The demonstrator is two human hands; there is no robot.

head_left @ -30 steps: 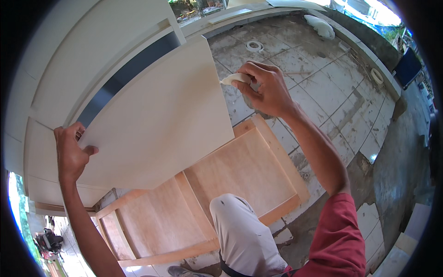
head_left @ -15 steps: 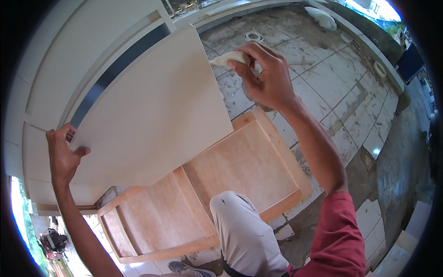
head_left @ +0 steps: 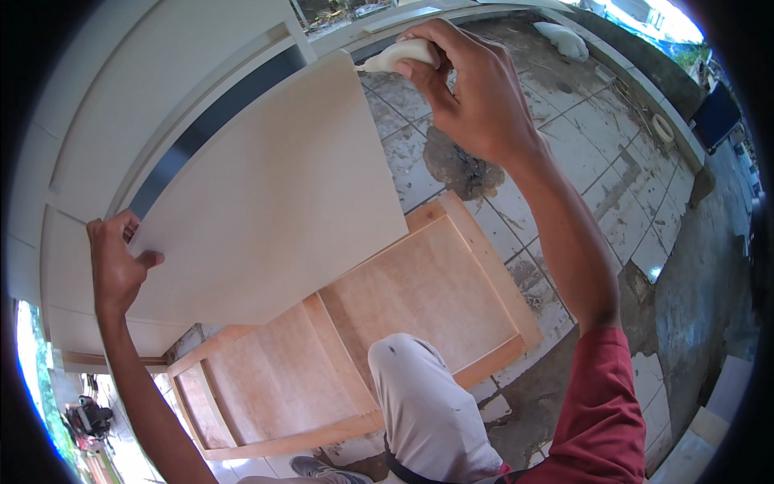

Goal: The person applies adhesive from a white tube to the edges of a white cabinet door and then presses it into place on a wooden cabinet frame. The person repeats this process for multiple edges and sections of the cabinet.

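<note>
My left hand (head_left: 118, 262) pinches the left edge of a flat white board (head_left: 266, 194), thumb on its face and fingers behind. The board is tilted in front of a white cabinet-like structure (head_left: 121, 89). In my right hand (head_left: 488, 101) is a cream-white squeeze bottle (head_left: 403, 55) with a narrow nozzle. Its tip points left and is at the board's edge near the far right corner; whether it touches I cannot tell. A dark blue-grey strip (head_left: 210, 121) shows behind the board's upper edge.
Below the board, a wooden framed panel (head_left: 419, 282) lies on the dirty tiled floor (head_left: 564, 153), by my knee (head_left: 427, 395). A dark wet patch (head_left: 459, 165) marks the tiles. A white sack (head_left: 562, 40) and a ring-shaped roll (head_left: 663, 127) are by the far low wall.
My right hand and the bottle have moved farther away along the board's right edge, up to its far corner. My left hand keeps its hold, and the board has barely shifted.
</note>
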